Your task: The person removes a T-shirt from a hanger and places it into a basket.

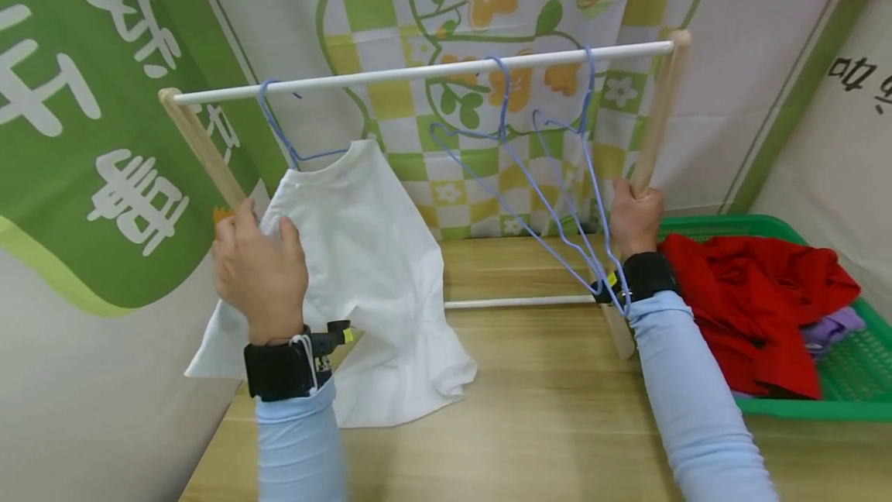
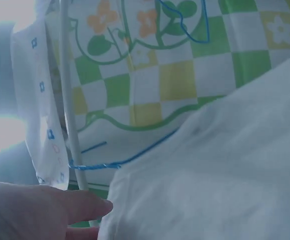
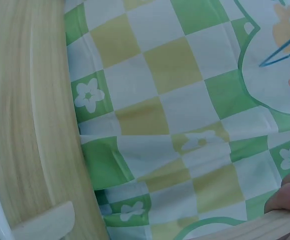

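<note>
My right hand [image 1: 636, 217] grips the right wooden post of a clothes rack [image 1: 418, 72], its fingers curled round the wood. At the left post my left hand [image 1: 261, 277] has its fingers against the wood and its thumb raised apart; the palm side is hidden, so I cannot tell whether it grips. Beside that hand a white shirt [image 1: 362, 254] hangs from a blue wire hanger [image 1: 279, 130] on the white rail. The shirt's lower edge drapes by the tabletop. Two bare blue hangers [image 1: 503, 91] hang toward the rail's right end, their lower ends overlapping my right wrist.
A green plastic basket [image 1: 857, 409] stands at the right on the wooden table [image 1: 530, 409]. It holds a red garment [image 1: 759, 300] and a purple one [image 1: 832, 330]. Behind the rack hangs a green and yellow checked cloth [image 1: 362, 2]. A lower white bar [image 1: 516, 303] spans the rack near the tabletop.
</note>
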{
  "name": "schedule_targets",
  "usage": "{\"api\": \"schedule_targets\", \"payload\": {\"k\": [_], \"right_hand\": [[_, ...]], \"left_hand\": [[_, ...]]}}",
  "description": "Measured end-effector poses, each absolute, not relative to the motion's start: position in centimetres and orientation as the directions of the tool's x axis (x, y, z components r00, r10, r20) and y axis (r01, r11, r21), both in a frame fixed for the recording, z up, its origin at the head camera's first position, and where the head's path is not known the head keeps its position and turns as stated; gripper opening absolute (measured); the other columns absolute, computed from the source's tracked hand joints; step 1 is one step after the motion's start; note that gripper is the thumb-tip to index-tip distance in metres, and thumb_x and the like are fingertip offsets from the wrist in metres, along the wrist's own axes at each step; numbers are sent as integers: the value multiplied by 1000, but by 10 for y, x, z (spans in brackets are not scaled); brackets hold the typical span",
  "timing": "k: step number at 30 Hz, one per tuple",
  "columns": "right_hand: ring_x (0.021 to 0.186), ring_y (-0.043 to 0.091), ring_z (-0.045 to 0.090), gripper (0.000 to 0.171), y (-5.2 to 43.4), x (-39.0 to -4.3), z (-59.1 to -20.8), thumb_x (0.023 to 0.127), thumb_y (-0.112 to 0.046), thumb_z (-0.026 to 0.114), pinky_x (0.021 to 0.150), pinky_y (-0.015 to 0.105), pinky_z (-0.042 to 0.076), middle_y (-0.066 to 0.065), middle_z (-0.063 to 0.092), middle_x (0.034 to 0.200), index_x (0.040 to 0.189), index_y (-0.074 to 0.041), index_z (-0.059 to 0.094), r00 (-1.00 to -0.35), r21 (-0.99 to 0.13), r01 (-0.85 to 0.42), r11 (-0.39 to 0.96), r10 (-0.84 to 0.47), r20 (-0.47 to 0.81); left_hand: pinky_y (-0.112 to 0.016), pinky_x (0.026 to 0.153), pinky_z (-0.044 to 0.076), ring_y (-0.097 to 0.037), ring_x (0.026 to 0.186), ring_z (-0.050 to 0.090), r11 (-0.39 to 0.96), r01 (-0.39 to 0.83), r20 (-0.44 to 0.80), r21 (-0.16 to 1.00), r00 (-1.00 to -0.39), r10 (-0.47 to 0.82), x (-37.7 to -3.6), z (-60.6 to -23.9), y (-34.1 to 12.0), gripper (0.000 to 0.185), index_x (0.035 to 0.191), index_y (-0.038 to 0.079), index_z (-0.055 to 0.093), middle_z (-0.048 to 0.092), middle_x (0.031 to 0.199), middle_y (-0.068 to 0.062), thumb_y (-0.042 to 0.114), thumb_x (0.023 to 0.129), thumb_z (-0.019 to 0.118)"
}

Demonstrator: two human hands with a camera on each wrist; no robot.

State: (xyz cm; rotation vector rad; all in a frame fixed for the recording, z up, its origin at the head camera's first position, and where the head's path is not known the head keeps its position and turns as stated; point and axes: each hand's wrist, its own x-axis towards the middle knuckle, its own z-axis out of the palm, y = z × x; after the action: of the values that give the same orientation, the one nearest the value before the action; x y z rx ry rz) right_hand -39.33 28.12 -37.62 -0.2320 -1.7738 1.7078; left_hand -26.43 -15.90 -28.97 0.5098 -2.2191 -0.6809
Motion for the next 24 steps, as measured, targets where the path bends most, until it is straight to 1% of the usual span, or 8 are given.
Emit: {"api": "schedule_targets", "payload": {"k": [3, 7, 13, 18, 20, 24], "right_hand": [[42, 1, 24, 56, 274, -385, -370, 96, -17, 60, 48, 24, 20, -22, 25, 38, 45, -23, 37, -749, -936, -323, 143, 566, 345], [42, 1, 23, 55, 269, -377, -362, 95, -15, 58, 47, 24, 18, -17, 23, 37, 45, -22, 36, -736, -932, -330, 151, 577, 354], [41, -1, 22, 52, 265, -376, -358, 92, -12, 57, 47, 23, 17, -18, 26, 40, 45, -21, 36, -718, -920, -368, 135, 588, 373], [40, -3, 21, 51, 264, -376, -356, 91, -11, 57, 47, 21, 18, -21, 28, 39, 45, -20, 36, -702, -915, -380, 137, 601, 382], [39, -3, 20, 51, 264, -376, -356, 91, -10, 56, 46, 20, 18, -21, 28, 39, 45, -20, 36, -700, -914, -383, 137, 603, 384], [39, -3, 18, 52, 264, -374, -357, 92, -10, 55, 46, 21, 16, -21, 26, 40, 45, -20, 35, -700, -913, -382, 145, 599, 388]], "left_hand": [[-71, 94, 48, -53, 117, 65, 762, -191, 511, 619, -639, -575, -273, -290, -171, 39, 136, 9, 69, 72, 129, -25, 32, 108, 53], [-71, 89, 48, -53, 113, 68, 756, -189, 519, 627, -622, -586, -281, -292, -179, 34, 125, 11, 75, 75, 124, -23, 32, 109, 54], [-68, 88, 48, -48, 112, 70, 763, -122, 583, 635, -572, -577, -282, -291, -173, 31, 120, 13, 77, 78, 121, -17, 32, 108, 56], [-67, 85, 49, -46, 110, 71, 789, -75, 643, 610, -534, -548, -279, -275, -162, 34, 121, 13, 77, 79, 120, -13, 36, 108, 55], [-67, 83, 49, -47, 110, 72, 795, -67, 654, 603, -530, -540, -276, -268, -157, 35, 121, 14, 77, 79, 120, -12, 38, 108, 55], [-69, 84, 47, -46, 111, 71, 796, -32, 652, 604, -554, -517, -263, -260, -149, 36, 120, 14, 77, 79, 121, -11, 39, 108, 56]]}}
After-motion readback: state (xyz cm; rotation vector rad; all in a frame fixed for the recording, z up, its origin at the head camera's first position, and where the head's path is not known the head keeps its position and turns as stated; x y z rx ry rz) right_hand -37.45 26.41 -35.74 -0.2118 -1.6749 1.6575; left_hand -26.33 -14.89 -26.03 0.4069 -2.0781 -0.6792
